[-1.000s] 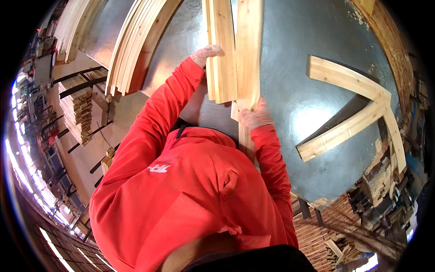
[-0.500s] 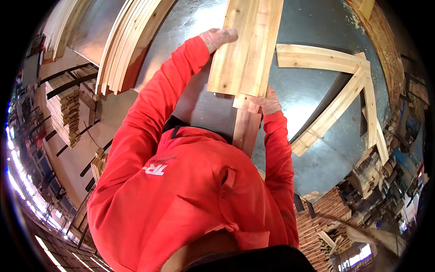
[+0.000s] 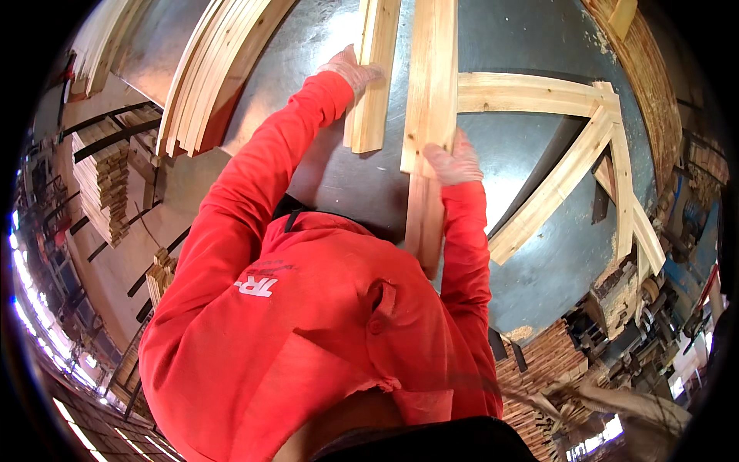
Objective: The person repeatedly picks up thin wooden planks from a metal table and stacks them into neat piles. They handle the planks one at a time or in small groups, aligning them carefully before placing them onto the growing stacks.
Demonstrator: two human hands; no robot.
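A worker in a red jacket (image 3: 308, 323) handles timber at a grey worktop (image 3: 543, 281), the left hand (image 3: 352, 72) laid over the left edge of the narrow boards (image 3: 375, 112) — whether its fingers are clamped cannot be told. The right hand (image 3: 456, 160) grips the near end of the wide board (image 3: 433, 77), thumb on top and fingers at the right edge. The wide board lies just right of the narrow boards, over a lower board (image 3: 425, 219). Loose boards (image 3: 550, 189) overlap at right; a curved-looking stack (image 3: 215, 73) stands at left.
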